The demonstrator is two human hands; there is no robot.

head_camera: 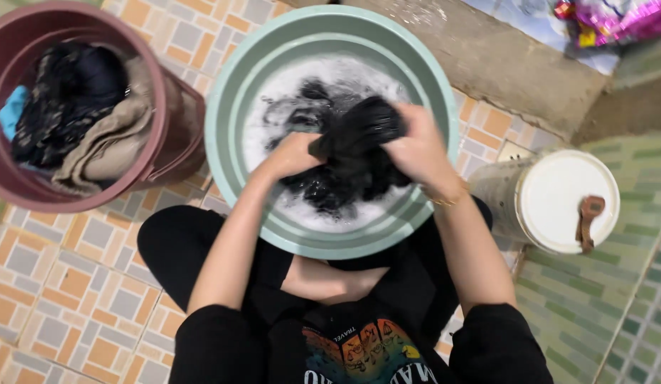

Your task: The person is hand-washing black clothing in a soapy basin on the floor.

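A pale green basin [234,92] full of soapy white water stands on the tiled floor in front of me. A wet black garment [355,142] is bunched up above the suds. My left hand [291,156] grips its left side and my right hand [416,149] grips its right side, the two hands close together. More of the black cloth trails down into the foam below my hands. A thin gold bracelet [448,200] circles my right wrist.
A maroon bucket [156,85] at the left holds dark, beige and blue clothes. A white lidded bucket [565,199] with a brown strap lies at the right. A concrete step [508,57] runs behind the basin; bright pink wrapping [615,18] lies top right.
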